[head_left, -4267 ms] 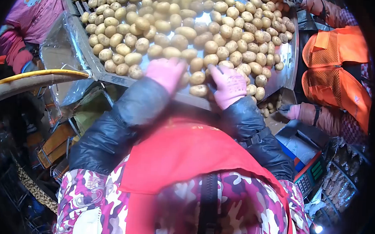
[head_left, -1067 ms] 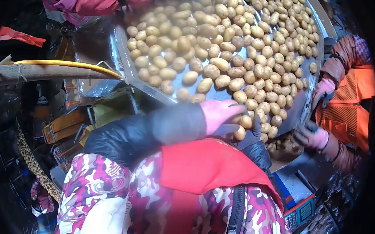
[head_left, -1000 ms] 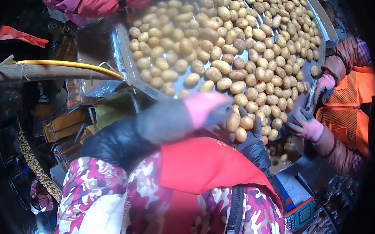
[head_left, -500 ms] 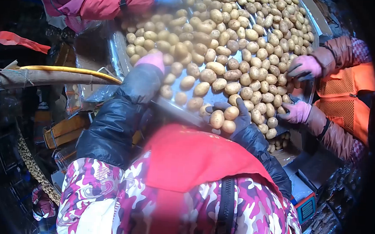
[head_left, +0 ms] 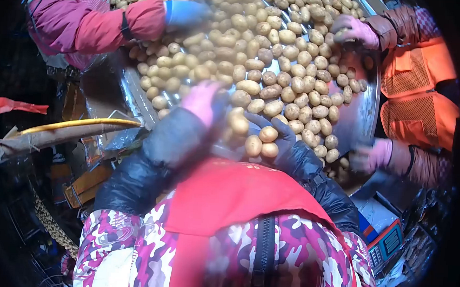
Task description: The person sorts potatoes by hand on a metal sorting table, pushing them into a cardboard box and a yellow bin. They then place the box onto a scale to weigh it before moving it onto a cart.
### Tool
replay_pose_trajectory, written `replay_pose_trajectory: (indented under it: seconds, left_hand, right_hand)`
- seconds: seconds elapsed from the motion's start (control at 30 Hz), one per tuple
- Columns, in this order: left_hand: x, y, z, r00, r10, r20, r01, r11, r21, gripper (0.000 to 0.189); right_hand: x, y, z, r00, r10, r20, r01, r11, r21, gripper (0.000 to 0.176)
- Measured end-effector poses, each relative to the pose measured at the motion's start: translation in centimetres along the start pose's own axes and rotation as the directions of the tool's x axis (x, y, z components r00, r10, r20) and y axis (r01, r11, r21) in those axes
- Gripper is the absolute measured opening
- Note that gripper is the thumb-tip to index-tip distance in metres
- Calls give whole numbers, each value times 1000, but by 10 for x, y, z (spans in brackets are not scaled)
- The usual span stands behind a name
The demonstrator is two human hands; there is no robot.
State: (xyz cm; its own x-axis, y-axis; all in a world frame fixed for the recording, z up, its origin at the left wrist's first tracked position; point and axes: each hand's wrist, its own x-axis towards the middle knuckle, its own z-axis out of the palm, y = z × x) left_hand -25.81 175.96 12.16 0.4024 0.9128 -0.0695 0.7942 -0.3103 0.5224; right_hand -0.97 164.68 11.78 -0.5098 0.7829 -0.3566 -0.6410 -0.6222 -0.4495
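Observation:
Many potatoes (head_left: pixel 248 87) lie spread over the metal table (head_left: pixel 350 121) in front of me. My right hand (head_left: pixel 287 133), in a dark glove with a pink back hidden from me, is cupped at the near edge around three potatoes (head_left: pixel 268 134). My left hand (head_left: pixel 205 100), in a pink-backed glove, is just left of it, close to a blurred potato (head_left: pixel 238 121). Motion smears its fingers, so I cannot make out whether it grips anything.
At the upper left a person's blue-gloved hand (head_left: pixel 187 14) reaches over the potatoes. Another person's gloved hands (head_left: pixel 358 31) work along the right edge, by an orange vest (head_left: pixel 418 119). A pole with a yellow strip (head_left: pixel 80 128) juts in from the left; a keypad device (head_left: pixel 386 242) is at the lower right.
My left hand has moved right, nearer my right hand, which still cups potatoes. The right-hand person's hands have spread apart, baring metal between them. The blue-gloved hand shows more fully.

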Motion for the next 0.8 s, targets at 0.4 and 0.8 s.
replay_pose_trajectory:
  seconds: [0.4, 0.8]
  left_hand:
    - [101, -32, 37, 928, -298, 224, 184, 889, 419, 57]
    - [29, -47, -3, 970, -235, 64, 244, 943, -228, 56]
  right_hand:
    - [-143, 11, -65, 733, -378, -565, 383, 917, -116, 58]
    - [17, 0, -5, 953, -301, -7, -156, -476, -865, 47]
